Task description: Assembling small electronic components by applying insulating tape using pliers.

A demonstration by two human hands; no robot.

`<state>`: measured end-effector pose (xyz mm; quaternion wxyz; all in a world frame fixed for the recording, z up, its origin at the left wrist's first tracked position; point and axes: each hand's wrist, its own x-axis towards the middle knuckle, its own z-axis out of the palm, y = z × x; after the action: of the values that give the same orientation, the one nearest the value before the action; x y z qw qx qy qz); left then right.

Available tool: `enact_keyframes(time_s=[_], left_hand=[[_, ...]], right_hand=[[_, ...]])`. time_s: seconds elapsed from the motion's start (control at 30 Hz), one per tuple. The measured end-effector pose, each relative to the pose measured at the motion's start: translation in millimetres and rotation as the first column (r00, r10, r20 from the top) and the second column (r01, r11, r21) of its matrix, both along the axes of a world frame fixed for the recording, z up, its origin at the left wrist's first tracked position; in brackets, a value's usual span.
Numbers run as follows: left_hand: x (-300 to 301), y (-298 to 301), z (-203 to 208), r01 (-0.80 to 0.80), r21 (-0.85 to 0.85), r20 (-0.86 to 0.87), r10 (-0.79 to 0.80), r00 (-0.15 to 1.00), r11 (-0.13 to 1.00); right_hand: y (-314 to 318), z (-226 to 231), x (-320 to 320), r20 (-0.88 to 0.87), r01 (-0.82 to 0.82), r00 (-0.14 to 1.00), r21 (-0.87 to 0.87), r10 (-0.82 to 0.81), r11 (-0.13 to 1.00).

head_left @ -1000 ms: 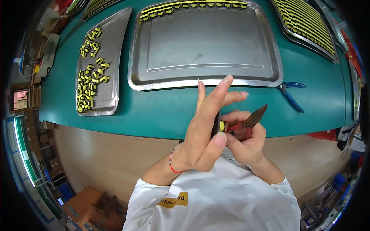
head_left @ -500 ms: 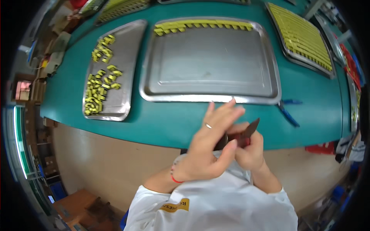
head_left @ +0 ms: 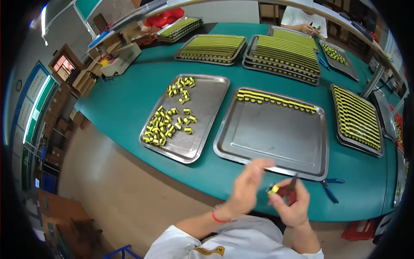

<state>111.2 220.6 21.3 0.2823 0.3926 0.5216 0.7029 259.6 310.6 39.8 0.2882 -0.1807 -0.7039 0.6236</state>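
In my right hand (head_left: 294,203) is a dark pointed tool with a red handle (head_left: 290,192), its tip upward. A small yellow-and-black component (head_left: 274,189) sits at the thumb of that hand, apparently pinched there. To its left, my left hand (head_left: 246,186) is raised near the front rim of the middle metal tray (head_left: 276,134), fingers outstretched and blurred, with nothing visible in them. Rows of yellow-and-black components (head_left: 276,100) line that tray's far side. Loose components (head_left: 161,123) lie scattered over the left metal tray (head_left: 202,108).
Blue-handled pliers (head_left: 332,190) lie right of the middle tray on the green table (head_left: 116,99). A full tray (head_left: 355,118) stands at the right; stacked full trays (head_left: 282,56) fill the back. Across the table, a person in white (head_left: 304,21) sits working.
The view has tilted up and turned left, showing more of the table's far side. My hands have moved apart, and the component at my right thumb has come into sight.
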Motion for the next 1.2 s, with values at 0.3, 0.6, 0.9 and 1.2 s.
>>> enact_keyframes(time_s=[0.3, 0.6, 0.9, 1.2], left_hand=[[-219, 10, 42, -0.562, -0.015, -0.866, 0.270, 0.421, 0.827], [-325, 46, -38, -0.833, -0.243, -0.965, -0.036, 0.260, 0.497], [-322, 36, -19, -0.832, -0.300, -0.943, -0.013, 0.333, 0.467], [-334, 42, -34, -0.839, -0.198, -0.973, 0.000, 0.231, 0.507]], right_hand=[[97, 37, -61, 0.066, -0.169, 0.981, -0.157, 0.181, 0.973], [168, -16, -178, 0.559, -0.188, 0.742, 0.702, -0.369, 0.687], [182, -13, -223, 0.591, -0.204, 0.639, 0.747, -0.493, 0.632], [168, -21, -169, 0.469, -0.103, 0.825, 0.671, -0.313, 0.734]])
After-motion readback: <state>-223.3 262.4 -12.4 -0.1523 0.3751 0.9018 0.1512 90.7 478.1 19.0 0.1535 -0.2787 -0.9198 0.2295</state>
